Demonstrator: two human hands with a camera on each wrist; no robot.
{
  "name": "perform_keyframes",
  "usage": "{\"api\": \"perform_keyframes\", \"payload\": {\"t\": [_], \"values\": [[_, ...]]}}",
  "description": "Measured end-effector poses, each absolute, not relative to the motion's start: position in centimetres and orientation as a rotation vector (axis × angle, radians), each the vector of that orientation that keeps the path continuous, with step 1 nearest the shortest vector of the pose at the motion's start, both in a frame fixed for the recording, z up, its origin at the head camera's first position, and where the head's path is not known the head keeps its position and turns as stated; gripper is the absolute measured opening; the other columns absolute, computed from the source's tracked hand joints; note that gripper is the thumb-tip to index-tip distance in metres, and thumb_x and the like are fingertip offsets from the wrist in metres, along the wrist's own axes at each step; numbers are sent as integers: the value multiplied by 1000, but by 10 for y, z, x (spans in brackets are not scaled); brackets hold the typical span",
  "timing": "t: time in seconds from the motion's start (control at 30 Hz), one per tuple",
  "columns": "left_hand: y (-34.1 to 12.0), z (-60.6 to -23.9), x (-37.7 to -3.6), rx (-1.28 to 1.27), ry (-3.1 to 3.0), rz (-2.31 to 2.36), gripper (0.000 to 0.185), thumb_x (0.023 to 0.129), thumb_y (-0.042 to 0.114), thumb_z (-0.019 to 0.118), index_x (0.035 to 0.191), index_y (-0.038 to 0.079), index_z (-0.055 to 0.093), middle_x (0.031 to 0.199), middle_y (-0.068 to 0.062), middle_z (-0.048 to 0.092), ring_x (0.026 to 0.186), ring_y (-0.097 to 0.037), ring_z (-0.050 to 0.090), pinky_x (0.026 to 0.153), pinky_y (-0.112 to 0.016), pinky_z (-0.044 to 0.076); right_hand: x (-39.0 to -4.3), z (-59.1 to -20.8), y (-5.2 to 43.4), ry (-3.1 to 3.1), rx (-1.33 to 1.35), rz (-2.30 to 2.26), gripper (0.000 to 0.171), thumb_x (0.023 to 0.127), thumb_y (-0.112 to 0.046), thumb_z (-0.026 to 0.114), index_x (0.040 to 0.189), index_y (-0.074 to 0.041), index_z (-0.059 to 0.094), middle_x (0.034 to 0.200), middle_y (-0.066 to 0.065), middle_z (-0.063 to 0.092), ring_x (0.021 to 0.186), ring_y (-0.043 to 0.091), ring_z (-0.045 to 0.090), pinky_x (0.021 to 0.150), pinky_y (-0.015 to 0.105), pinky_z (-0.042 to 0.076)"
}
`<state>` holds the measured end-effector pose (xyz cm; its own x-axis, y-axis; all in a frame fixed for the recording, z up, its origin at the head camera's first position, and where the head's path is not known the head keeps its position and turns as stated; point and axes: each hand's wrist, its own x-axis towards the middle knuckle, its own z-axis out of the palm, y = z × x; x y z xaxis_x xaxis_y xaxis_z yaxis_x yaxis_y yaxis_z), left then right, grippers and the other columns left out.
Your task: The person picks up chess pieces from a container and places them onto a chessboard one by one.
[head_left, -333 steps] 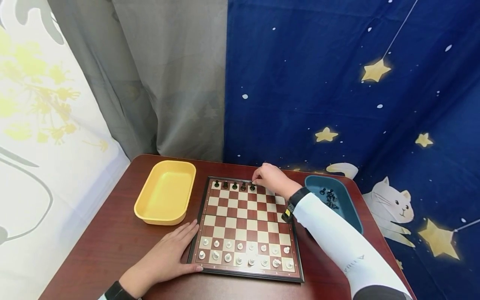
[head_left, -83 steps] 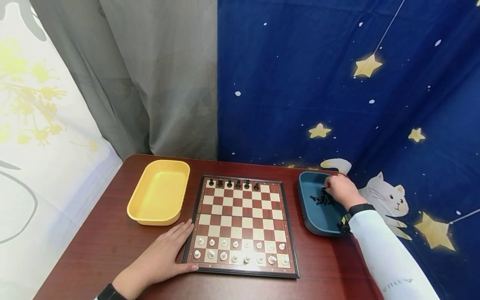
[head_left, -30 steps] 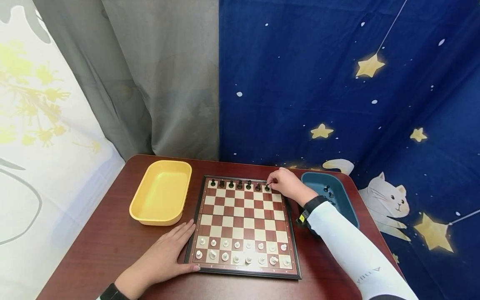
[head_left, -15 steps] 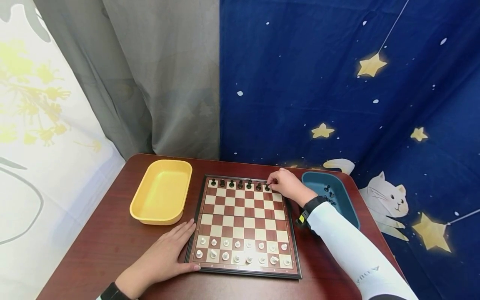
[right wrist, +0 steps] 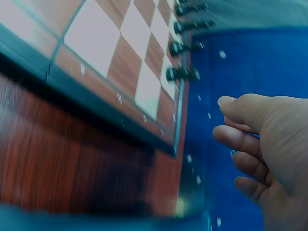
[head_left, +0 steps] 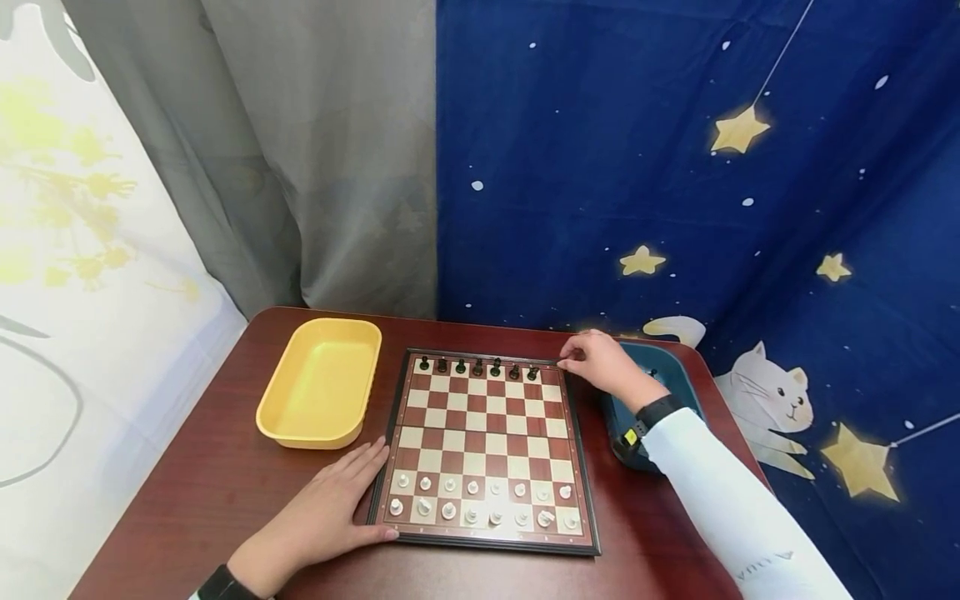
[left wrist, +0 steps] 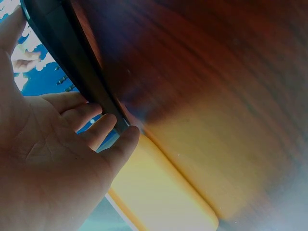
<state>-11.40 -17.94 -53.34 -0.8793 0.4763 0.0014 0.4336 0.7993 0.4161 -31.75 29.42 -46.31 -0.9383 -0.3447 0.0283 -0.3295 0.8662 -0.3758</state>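
A chessboard (head_left: 480, 442) lies on the table. White chess pieces (head_left: 472, 515) fill its two near rows, and several black chess pieces (head_left: 477, 367) stand upright along the far row, leaving the far right corner square bare. My left hand (head_left: 330, 508) rests at the board's near left corner, fingers along the left edge (left wrist: 103, 86) and thumb at the front edge. My right hand (head_left: 603, 365) hovers by the far right corner, just past the last black knight (head_left: 532, 373). In the right wrist view, its fingers (right wrist: 245, 166) are loosely bent and hold nothing.
Left of the board stands an empty yellow tray (head_left: 322, 383). A teal tray (head_left: 678, 383) with some black pieces is at the right, partly hidden under the right forearm. Curtains (head_left: 570, 167) hang right behind the table's far edge.
My right hand took a black piece from the teal tray, set it on the far row, let go and moved right. Two more black pieces stand there than at first. The left hand stayed.
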Motion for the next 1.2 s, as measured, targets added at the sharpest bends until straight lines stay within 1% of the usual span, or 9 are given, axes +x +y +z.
{"api": "perform_keyframes", "payload": {"t": [0.17, 0.33, 0.43, 0.53, 0.63, 0.83, 1.0, 1.1, 1.2], "values": [[-181, -533, -114, 726, 2881, 629, 116, 88, 82, 74, 168, 4, 46, 175, -15, 41, 159, -42, 41, 121, -67, 42, -309, -455, 329, 3024, -417, -658, 15, 107, -24, 77, 111, -10, 81, 101, 6, 74, 96, 27, 63, 82, 46, 57], [-181, -534, -115, 724, 2879, 627, 115, 88, 82, 75, 168, 4, 45, 175, -15, 41, 159, -42, 40, 121, -67, 42, -298, -448, 368, 3095, -322, -668, 18, 108, -24, 75, 111, -8, 81, 98, 7, 76, 85, 25, 64, 74, 42, 54], [-181, -534, -115, 721, 2880, 624, 116, 88, 82, 74, 168, 4, 45, 175, -15, 41, 159, -41, 40, 121, -66, 42, -293, -445, 388, 3140, -277, -662, 19, 108, -23, 75, 110, -5, 80, 95, 9, 76, 79, 25, 63, 71, 41, 52], [-182, -533, -115, 714, 2878, 627, 116, 88, 82, 74, 168, 4, 45, 175, -15, 41, 159, -41, 40, 121, -67, 42, -292, -445, 405, 3175, -232, -632, 19, 108, -20, 75, 109, -2, 79, 93, 10, 76, 79, 26, 65, 71, 43, 52], [-182, -532, -114, 715, 2881, 631, 115, 89, 81, 75, 168, 3, 45, 175, -16, 41, 159, -42, 41, 121, -67, 41, -294, -448, 419, 3177, -178, -594, 18, 107, -17, 74, 109, 0, 79, 95, 14, 77, 83, 30, 68, 75, 49, 56], [-183, -534, -113, 724, 2891, 628, 115, 89, 80, 75, 168, 3, 45, 174, -16, 42, 159, -42, 41, 121, -67, 42, -299, -454, 431, 3162, -129, -471, 18, 105, -10, 73, 114, 5, 79, 103, 22, 78, 88, 35, 70, 80, 58, 59], [-182, -536, -114, 727, 2888, 626, 115, 89, 82, 74, 168, 4, 45, 174, -16, 42, 159, -42, 41, 121, -67, 42, -306, -463, 431, 3171, -133, -271, 20, 100, -6, 77, 116, 6, 80, 111, 27, 78, 93, 41, 72, 83, 63, 59], [-181, -536, -114, 728, 2887, 624, 115, 88, 82, 74, 168, 4, 45, 174, -15, 42, 159, -42, 41, 120, -67, 42, -311, -467, 430, 3160, -137, -178, 19, 98, -4, 80, 113, 6, 81, 110, 27, 78, 91, 42, 74, 82, 64, 60], [-181, -536, -114, 731, 2886, 622, 115, 89, 82, 74, 168, 4, 45, 174, -15, 42, 159, -42, 41, 120, -67, 42, -317, -472, 428, 3133, -149, -98, 16, 97, -5, 82, 109, 5, 83, 102, 24, 79, 82, 36, 72, 78, 61, 61]]}}
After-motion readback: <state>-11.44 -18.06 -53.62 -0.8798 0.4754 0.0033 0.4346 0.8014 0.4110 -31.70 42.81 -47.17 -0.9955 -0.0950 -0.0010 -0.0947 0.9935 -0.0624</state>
